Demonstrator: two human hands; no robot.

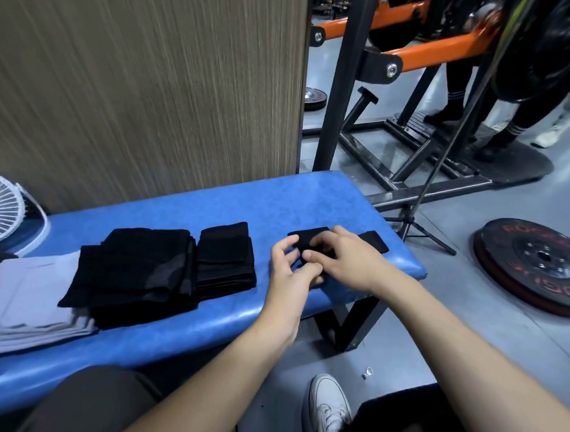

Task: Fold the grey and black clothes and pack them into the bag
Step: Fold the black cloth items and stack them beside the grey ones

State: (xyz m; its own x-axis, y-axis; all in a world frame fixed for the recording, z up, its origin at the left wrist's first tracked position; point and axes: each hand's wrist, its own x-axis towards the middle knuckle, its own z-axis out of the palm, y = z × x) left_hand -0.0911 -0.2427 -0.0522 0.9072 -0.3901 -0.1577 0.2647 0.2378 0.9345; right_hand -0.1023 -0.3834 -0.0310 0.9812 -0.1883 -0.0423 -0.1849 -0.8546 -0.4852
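The fingers of the left hand (290, 261) are curled, thumb and fingertips pinching the near edge of a small black knit cloth strip (373, 241). The right hand (346, 257) lies over the middle of the same strip, its fingers bent and pressing down into the fabric, the thumb tucked toward the left hand so the two nearly touch. Whether the right thumb actually nips the cloth cannot be told — the hands blur there.

The strip itself is narrow, matte black and flat; one squared end shows beyond the left fingers and the other sticks out past the right hand. It rests on the padded blue vinyl bench (212, 205), near the bench's right end.

Further left on the bench sits a small folded black garment (225, 256), squared and stacked in layers. Just beside it, touching or nearly so, is a larger folded black garment (134, 272) with faint dark-grey patches. Its left edge overlaps a flat folded grey garment (28, 296) that runs toward the bench's left end.

Behind the bench's left end stands a white wire fan guard (2, 212). Off the bench's right end, on the grey floor, lies a black weight plate with red lettering (537, 262) — and below the bench's near edge a white sneaker (330, 405) shows.
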